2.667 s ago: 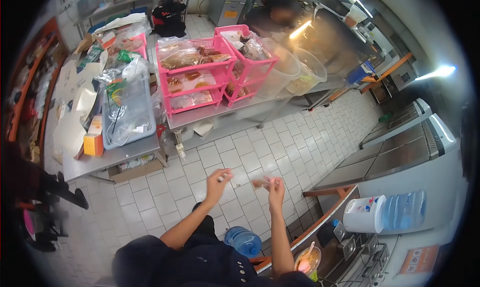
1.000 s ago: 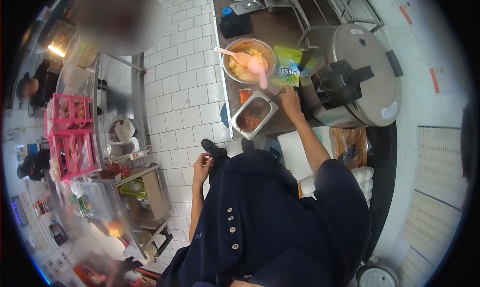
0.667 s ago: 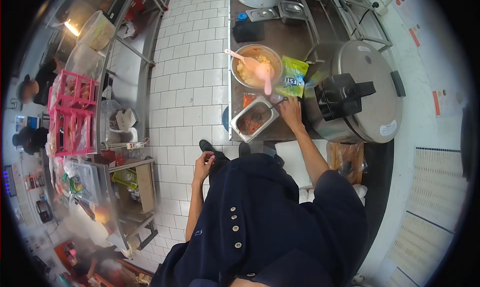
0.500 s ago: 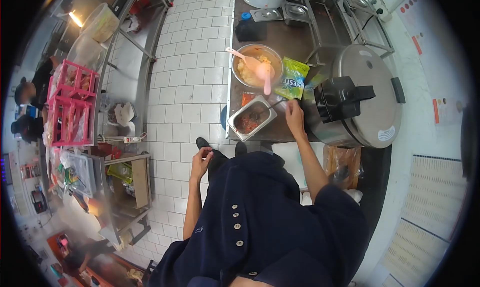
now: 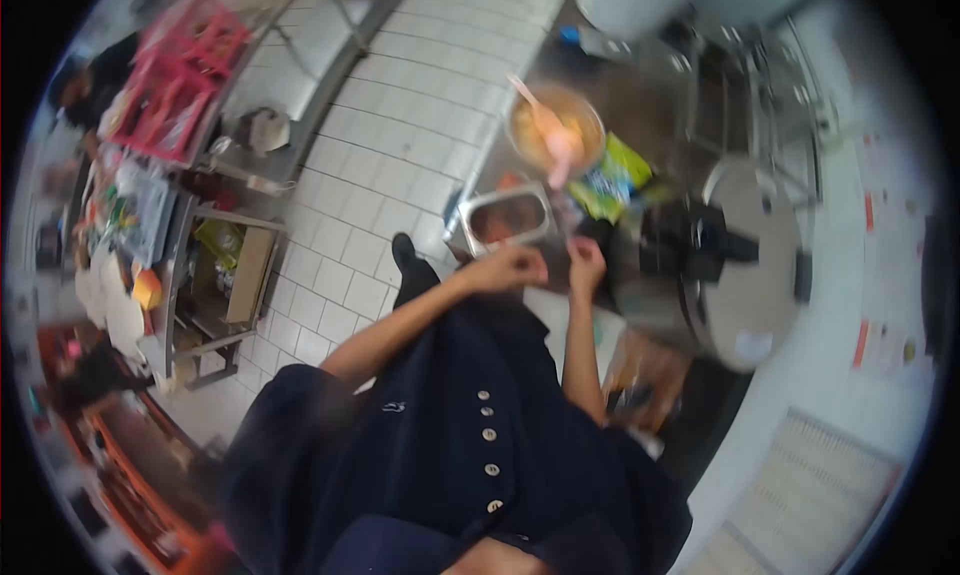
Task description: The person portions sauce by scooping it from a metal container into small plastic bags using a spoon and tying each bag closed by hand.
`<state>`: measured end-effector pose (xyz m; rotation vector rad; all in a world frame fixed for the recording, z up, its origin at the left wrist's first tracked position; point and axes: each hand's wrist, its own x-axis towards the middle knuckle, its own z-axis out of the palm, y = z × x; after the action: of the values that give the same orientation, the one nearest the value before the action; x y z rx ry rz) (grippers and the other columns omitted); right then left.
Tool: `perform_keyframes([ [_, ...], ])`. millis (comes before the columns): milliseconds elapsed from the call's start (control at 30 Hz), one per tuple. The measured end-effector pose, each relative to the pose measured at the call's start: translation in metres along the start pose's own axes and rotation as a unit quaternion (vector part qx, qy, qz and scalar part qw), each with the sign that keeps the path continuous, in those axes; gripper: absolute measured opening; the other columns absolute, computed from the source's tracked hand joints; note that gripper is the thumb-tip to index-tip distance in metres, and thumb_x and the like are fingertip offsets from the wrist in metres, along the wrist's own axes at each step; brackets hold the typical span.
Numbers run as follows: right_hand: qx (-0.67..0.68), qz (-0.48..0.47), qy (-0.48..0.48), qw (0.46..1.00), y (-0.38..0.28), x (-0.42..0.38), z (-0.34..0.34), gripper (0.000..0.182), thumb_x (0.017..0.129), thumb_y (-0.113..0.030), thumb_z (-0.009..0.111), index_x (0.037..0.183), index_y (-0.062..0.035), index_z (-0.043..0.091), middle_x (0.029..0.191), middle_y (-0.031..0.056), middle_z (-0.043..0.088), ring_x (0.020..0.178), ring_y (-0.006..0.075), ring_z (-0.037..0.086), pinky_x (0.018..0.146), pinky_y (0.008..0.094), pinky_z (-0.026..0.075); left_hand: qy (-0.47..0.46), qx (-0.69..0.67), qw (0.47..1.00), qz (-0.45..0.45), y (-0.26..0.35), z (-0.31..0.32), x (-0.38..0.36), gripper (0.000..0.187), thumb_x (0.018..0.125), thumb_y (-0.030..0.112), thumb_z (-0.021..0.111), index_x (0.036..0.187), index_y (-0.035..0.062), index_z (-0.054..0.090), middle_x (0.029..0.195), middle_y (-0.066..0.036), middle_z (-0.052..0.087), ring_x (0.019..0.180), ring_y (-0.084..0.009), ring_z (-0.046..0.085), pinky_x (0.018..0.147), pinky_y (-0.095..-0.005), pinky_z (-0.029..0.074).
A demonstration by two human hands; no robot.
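Observation:
My right hand [image 5: 587,265] is closed in a pinch beside the metal pan. A pale, see-through strip [image 5: 569,220] shows just above its fingertips, too blurred to name. To its left, my left hand [image 5: 510,267] is held at the pan's near edge with fingers curled together; whatever they may hold cannot be made out. The rectangular metal pan [image 5: 465,225] contains a reddish chopped food [image 5: 505,220]. Beyond it, a round bowl [image 5: 598,125] has yellowish food and pink utensils [image 5: 550,125] in it. A green printed packet [image 5: 612,180] lies right of the bowl.
A large lidded cooker [image 5: 745,275] with a black handle stands at the right. At the left is a metal shelf unit with pink crates [image 5: 180,95]; a person in dark clothing [image 5: 105,80] is behind it. White tiles [image 5: 350,195] cover the floor.
My view has turned, so the counter appears tilted. My left hand has come up from beside my leg to the pan's near edge, close to my right hand.

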<state>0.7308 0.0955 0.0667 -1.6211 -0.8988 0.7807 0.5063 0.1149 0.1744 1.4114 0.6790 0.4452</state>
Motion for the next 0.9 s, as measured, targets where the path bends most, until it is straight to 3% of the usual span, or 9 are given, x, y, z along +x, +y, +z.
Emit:
perform_keyframes([
  [200, -0.152, -0.069, 0.141, 0.976, -0.017, 0.002, 0.016, 0.024, 0.087, -0.024, 0.072, 0.098, -0.0031, 0.071, 0.088, 0.0108, 0.067, 0.079, 0.0256, 0.065, 0.072, 0.037, 0.05, -0.053, 0.048, 0.996, -0.051, -0.043, 0.026, 0.037, 0.02, 0.091, 0.02, 0.069, 0.096, 0.0001, 0.069, 0.076, -0.009, 0.069, 0.072, -0.0164, 0.066, 0.067, -0.0329, 0.052],
  [300, -0.176, -0.031, 0.224, 0.958, -0.013, -0.036, 0.001, 0.027, 0.089, -0.027, 0.069, 0.1, -0.0025, 0.071, 0.096, 0.0118, 0.066, 0.086, 0.0286, 0.064, 0.076, 0.0393, 0.05, -0.071, 0.177, 0.981, -0.044, -0.05, 0.049, 0.071, 0.024, 0.09, 0.019, 0.069, 0.103, 0.0008, 0.063, 0.088, -0.013, 0.069, 0.078, -0.0219, 0.069, 0.07, -0.0369, 0.055],
  [367, -0.256, -0.04, 0.227, 0.939, 0.003, -0.05, -0.005, 0.028, 0.09, -0.028, 0.068, 0.102, -0.0038, 0.071, 0.096, 0.0116, 0.066, 0.088, 0.0311, 0.064, 0.076, 0.0409, 0.05, 0.107, 0.406, 0.907, 0.032, -0.061, 0.072, 0.098, 0.038, 0.086, 0.024, 0.072, 0.111, 0.0002, 0.056, 0.095, -0.019, 0.067, 0.081, -0.0314, 0.07, 0.07, -0.0435, 0.055],
  [500, -0.364, 0.006, 0.185, 0.913, 0.024, -0.053, -0.014, 0.026, 0.088, -0.028, 0.07, 0.104, -0.0077, 0.071, 0.096, 0.0087, 0.062, 0.091, 0.0322, 0.063, 0.077, 0.0426, 0.049, 0.025, 0.523, 0.852, 0.0, -0.046, 0.075, 0.153, 0.044, 0.086, 0.023, 0.068, 0.116, -0.0028, 0.047, 0.105, -0.022, 0.062, 0.083, -0.0318, 0.071, 0.069, -0.0427, 0.058],
  [700, -0.364, -0.069, 0.172, 0.913, 0.041, -0.05, -0.015, 0.036, 0.096, -0.039, 0.054, 0.099, -0.0069, 0.071, 0.102, 0.0126, 0.064, 0.098, 0.0376, 0.06, 0.082, 0.0477, 0.048, -0.049, 0.6, 0.798, -0.027, -0.052, 0.08, 0.193, 0.016, 0.071, 0.01, 0.074, 0.086, 0.0063, 0.076, 0.089, -0.016, 0.072, 0.087, -0.0304, 0.072, 0.076, -0.0404, 0.059],
  [767, -0.378, -0.036, 0.132, 0.916, 0.038, -0.051, -0.014, 0.046, 0.098, -0.047, 0.047, 0.106, -0.008, 0.07, 0.104, 0.0166, 0.065, 0.098, 0.0387, 0.061, 0.083, 0.0494, 0.049, -0.012, 0.585, 0.811, -0.009, -0.132, 0.031, 0.232, 0.015, 0.073, 0.013, 0.076, 0.085, 0.0031, 0.075, 0.088, -0.019, 0.072, 0.087, -0.0335, 0.072, 0.075, -0.0414, 0.058],
  [833, -0.373, -0.058, 0.141, 0.915, 0.024, -0.051, -0.008, 0.048, 0.099, -0.047, 0.046, 0.107, -0.0075, 0.071, 0.1, 0.0186, 0.063, 0.093, 0.0403, 0.062, 0.08, 0.0512, 0.048, 0.038, 0.571, 0.817, 0.066, -0.197, 0.162, 0.278, 0.02, 0.088, 0.02, 0.063, 0.073, 0.0098, 0.071, 0.077, -0.012, 0.07, 0.068, -0.0282, 0.064, 0.06, -0.0377, 0.05],
  [867, -0.37, -0.039, 0.121, 0.92, 0.017, -0.051, -0.009, 0.046, 0.099, -0.044, 0.047, 0.106, -0.0057, 0.071, 0.099, 0.0188, 0.062, 0.093, 0.0405, 0.061, 0.079, 0.0512, 0.047, 0.057, 0.566, 0.815, 0.107, -0.218, 0.109, 0.3, 0.032, 0.095, 0.024, 0.056, 0.067, 0.0132, 0.069, 0.072, -0.008, 0.07, 0.059, -0.0255, 0.06, 0.053, -0.0358, 0.046],
  [900, -0.343, -0.08, 0.136, 0.926, 0.029, -0.047, -0.01, 0.041, 0.096, -0.039, 0.053, 0.106, -0.0033, 0.071, 0.097, 0.0176, 0.063, 0.088, 0.0375, 0.062, 0.075, 0.047, 0.049, -0.013, 0.617, 0.786, 0.04, -0.147, 0.097, 0.264, 0.027, 0.099, 0.03, 0.058, 0.098, 0.0076, 0.073, 0.097, -0.011, 0.073, 0.078, -0.0242, 0.069, 0.066, -0.0333, 0.056],
])
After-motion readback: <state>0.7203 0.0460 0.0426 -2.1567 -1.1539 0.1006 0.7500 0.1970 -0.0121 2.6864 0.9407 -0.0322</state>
